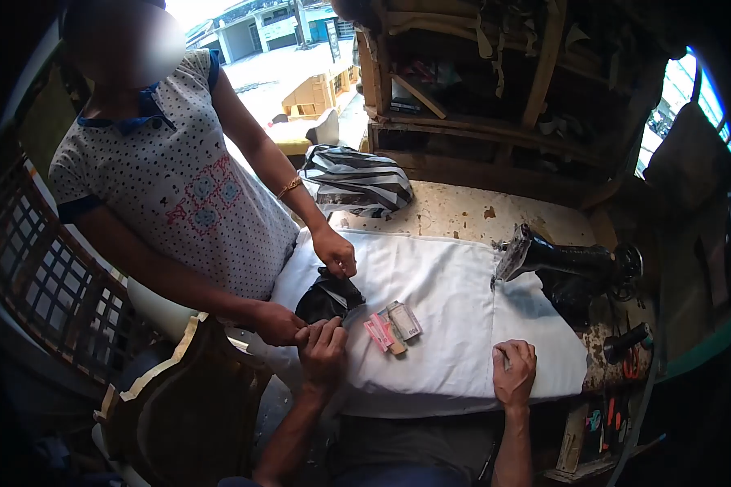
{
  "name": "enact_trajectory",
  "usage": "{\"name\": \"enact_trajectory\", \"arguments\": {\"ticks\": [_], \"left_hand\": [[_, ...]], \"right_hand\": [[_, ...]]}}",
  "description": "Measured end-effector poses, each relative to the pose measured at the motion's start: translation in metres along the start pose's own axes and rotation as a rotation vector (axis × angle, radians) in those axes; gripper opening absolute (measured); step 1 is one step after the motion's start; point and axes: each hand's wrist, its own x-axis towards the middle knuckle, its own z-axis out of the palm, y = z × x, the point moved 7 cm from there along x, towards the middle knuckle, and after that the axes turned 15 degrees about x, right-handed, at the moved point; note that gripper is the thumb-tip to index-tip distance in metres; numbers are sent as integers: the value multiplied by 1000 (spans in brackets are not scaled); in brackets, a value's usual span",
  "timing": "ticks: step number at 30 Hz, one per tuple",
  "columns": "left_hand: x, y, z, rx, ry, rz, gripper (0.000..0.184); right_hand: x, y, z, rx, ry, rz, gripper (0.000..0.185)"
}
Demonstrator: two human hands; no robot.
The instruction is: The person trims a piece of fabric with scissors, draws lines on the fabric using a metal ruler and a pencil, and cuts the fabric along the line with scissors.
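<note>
My left hand (323,355) has its fingers closed at the near edge of a small black bag (321,302), right beside another person's hand (278,323). That person's other hand (335,252) grips the bag's far side. What lies inside the bag cannot be seen. Just right of it, banknotes (379,332) and a stack of notes with a pale top (404,321) lie on a white cloth (439,276). My right hand (514,373) rests on the cloth's right part, fingers loosely bent and holding nothing.
A black sewing machine (573,260) stands to the right. A striped plastic bag (357,180) sits at the table's back. Scissors (630,365) and small tools are at the right edge. A wooden chair back (187,406) is at lower left, wooden shelves (479,130) behind.
</note>
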Motion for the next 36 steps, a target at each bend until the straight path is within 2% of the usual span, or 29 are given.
{"name": "enact_trajectory", "arguments": {"ticks": [11, 13, 16, 27, 29, 31, 33, 36], "left_hand": [[-13, 13, 4, -142, -63, -43, 5], [-15, 12, 12, -160, -190, -68, 6], [-14, 12, 11, -209, -101, -95, 6], [-21, 13, 12, -280, -93, -160, 10], [-19, 14, 12, -275, -80, -168, 10], [-16, 14, 12, -279, -81, -153, 9], [-11, 15, 12, -305, -148, -177, 9], [-8, 13, 17, -358, -267, -278, 15]], "right_hand": [[-2, -1, 2, -5, 7, -3, 10], [-3, -1, 3, -5, 2, -1, 10], [-2, 0, 3, -6, 6, -2, 11], [5, -8, 4, 1, -32, 24, 11], [13, -41, 7, 8, 115, -12, 14], [32, -93, 29, 156, 8, -126, 18], [50, -131, 73, 387, -218, -223, 22], [77, -145, 151, 467, -336, -302, 34]]}}
